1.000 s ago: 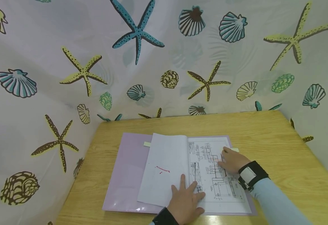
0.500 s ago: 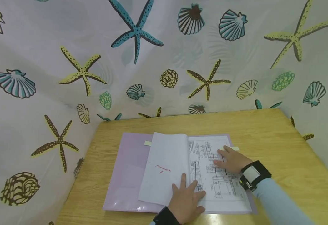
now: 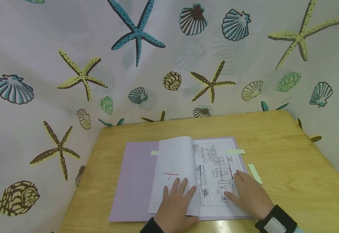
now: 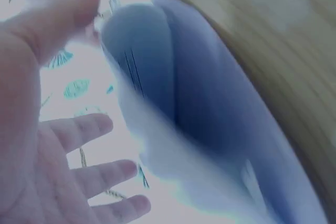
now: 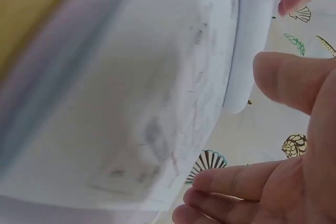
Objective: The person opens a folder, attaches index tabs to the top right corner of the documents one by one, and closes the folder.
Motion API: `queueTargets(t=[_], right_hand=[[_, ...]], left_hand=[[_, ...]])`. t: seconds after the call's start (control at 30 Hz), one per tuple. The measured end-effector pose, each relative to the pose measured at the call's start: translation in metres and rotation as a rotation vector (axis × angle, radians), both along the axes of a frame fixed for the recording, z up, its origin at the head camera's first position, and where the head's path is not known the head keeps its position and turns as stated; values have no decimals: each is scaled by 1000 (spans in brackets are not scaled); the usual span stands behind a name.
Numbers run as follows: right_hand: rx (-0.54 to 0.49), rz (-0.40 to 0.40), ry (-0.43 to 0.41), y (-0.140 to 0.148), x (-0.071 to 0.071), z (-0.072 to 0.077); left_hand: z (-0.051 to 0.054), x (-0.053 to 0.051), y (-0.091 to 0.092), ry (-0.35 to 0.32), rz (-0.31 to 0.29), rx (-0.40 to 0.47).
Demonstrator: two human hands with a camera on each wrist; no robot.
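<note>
A lavender folder (image 3: 137, 181) lies spread out on the table with white sheets in it. My left hand (image 3: 175, 207), fingers spread and straight, rests on the lower part of the turned left page (image 3: 175, 152), which has a small red mark. On the facing page, a line drawing (image 3: 216, 161) shows beside my right hand (image 3: 250, 194), whose extended fingers touch the sheet's right side. In the left wrist view, the pages curve up beside my left hand (image 4: 68, 145). The right wrist view has my right hand (image 5: 273, 171) with loose, straight fingers holding nothing.
Pale green sticky strips show at the top right of the drawing (image 3: 235, 151), at the left page's edge (image 3: 154, 152) and by the folder's right edge (image 3: 255, 173). Patterned cloth (image 3: 157, 58) hangs behind the wooden table (image 3: 285, 145).
My left hand has shifted left from near the fold onto the left page. The right hand has moved down the drawing, and a green strip now shows at the folder's right edge.
</note>
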State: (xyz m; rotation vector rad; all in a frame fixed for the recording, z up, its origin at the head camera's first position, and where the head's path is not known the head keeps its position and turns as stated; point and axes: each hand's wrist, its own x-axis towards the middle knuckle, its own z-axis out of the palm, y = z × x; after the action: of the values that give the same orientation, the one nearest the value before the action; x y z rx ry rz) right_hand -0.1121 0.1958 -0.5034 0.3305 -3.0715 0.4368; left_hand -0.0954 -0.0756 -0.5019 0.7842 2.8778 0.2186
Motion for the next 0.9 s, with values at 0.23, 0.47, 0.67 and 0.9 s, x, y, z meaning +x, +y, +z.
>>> queueTargets(t=[0.23, 0.47, 0.67, 0.9], right_hand=[[36, -61, -20, 10, 11, -14], [7, -44, -25, 11, 14, -26], [36, -62, -57, 11, 11, -28], [91, -71, -66, 11, 9, -25]], left_hand=[[-3, 2, -46, -62, 51, 26], [-16, 6, -63, -49, 95, 48], [-24, 4, -68, -82, 139, 65], [-26, -3, -69, -177, 181, 116]])
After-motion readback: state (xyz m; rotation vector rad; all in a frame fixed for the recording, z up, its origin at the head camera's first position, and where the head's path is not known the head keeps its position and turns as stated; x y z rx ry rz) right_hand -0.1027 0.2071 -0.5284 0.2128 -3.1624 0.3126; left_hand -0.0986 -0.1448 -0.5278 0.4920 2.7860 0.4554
